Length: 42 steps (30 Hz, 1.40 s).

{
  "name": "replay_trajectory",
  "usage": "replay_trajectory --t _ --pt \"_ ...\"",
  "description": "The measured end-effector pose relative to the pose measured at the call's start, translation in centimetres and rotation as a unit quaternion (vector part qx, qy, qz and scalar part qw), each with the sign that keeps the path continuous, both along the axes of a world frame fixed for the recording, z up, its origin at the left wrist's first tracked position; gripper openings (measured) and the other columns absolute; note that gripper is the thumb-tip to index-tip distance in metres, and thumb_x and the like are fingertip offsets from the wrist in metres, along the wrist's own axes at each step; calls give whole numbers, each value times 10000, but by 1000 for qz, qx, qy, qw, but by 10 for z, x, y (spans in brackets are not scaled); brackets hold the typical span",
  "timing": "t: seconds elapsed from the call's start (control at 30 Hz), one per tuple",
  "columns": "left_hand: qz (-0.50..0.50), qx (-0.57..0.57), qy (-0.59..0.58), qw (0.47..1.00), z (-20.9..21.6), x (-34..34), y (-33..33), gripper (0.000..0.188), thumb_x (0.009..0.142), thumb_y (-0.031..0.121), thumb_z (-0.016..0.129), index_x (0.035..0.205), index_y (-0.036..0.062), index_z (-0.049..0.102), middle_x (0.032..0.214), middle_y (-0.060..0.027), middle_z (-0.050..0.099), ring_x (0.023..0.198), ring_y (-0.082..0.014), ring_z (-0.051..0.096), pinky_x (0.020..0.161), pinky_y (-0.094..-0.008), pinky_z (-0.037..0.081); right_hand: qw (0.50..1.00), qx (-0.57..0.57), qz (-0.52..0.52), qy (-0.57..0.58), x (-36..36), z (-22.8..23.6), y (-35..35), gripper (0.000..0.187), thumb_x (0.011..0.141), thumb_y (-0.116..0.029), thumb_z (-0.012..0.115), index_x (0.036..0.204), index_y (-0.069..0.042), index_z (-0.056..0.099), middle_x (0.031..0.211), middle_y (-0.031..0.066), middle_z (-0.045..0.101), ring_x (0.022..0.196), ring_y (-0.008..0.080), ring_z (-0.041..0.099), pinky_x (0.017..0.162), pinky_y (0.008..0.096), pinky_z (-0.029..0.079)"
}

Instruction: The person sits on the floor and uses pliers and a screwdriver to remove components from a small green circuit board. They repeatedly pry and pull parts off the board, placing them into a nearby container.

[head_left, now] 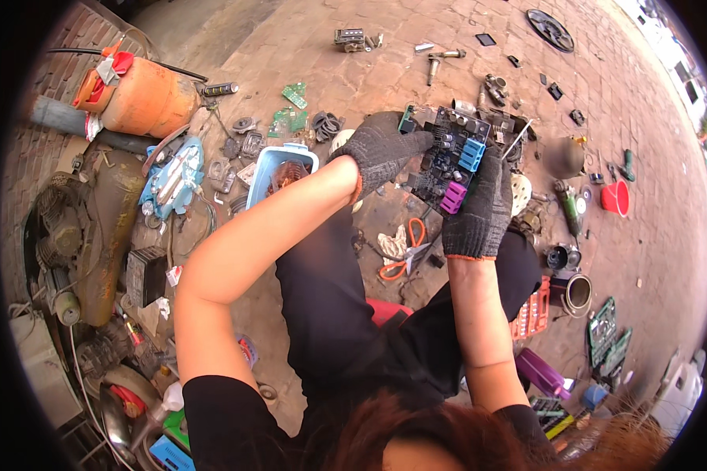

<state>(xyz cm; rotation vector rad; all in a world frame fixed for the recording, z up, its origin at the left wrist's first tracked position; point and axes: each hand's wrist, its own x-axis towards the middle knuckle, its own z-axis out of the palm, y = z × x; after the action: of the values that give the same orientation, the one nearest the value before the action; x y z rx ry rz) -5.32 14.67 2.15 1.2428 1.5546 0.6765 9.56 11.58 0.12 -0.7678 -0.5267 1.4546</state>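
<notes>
A black circuit board [448, 135] is held up in front of me, tilted, with a blue connector block [471, 155] and a purple one [452, 198] on its face. My right hand [479, 208], in a dark knit glove with an orange cuff, grips the board's right edge. Gloved the same way, my left hand [383, 153] holds the left edge, its index finger lying against the board. A small green piece [406, 119] shows by the left fingers; whether it belongs to the board is unclear. A thin metal rod [518, 136] sticks out beside the right fingers; I cannot tell if they hold it.
Orange-handled scissors [405, 259] lie on the paving below the board. A light blue bin [265, 174] stands left, past it green board pieces [289, 122] and an orange gas cylinder [151, 98]. Rightward are a red cup [615, 198], metal parts and more green boards [602, 334].
</notes>
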Motion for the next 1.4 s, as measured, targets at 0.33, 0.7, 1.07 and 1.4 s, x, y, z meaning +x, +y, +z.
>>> replay_trajectory --t 0.33,0.7,1.07,1.4 --pt "42 181 -70 980 15 32 -42 271 823 57 700 1089 14 662 1019 -59 688 913 -123 627 824 -275 501 983 -65 -163 -58 35 -31 19 213 989 -237 491 1052 -67 602 806 34 612 646 125 580 518 239 472" --pt "38 167 -185 968 27 68 -69 234 799 93 721 1023 54 671 895 -41 708 795 -83 639 740 -243 508 984 -155 9 85 37 -60 21 296 920 -275 598 1132 -70 623 907 52 636 772 186 618 648 323 528" --pt "59 144 -84 984 -22 33 -31 350 790 289 711 1011 21 668 843 -101 673 745 -179 634 719 -313 496 984 -173 -50 4 47 -23 29 240 958 -338 514 945 -115 603 699 -32 577 637 111 549 602 334 498" --pt "476 125 -261 831 -146 -173 54 179 821 158 730 909 42 625 622 1 569 453 -88 495 391 -216 382 996 -78 23 -39 121 -15 44 194 1042 -206 346 1099 -70 473 692 -41 257 535 63 278 463 200 270"
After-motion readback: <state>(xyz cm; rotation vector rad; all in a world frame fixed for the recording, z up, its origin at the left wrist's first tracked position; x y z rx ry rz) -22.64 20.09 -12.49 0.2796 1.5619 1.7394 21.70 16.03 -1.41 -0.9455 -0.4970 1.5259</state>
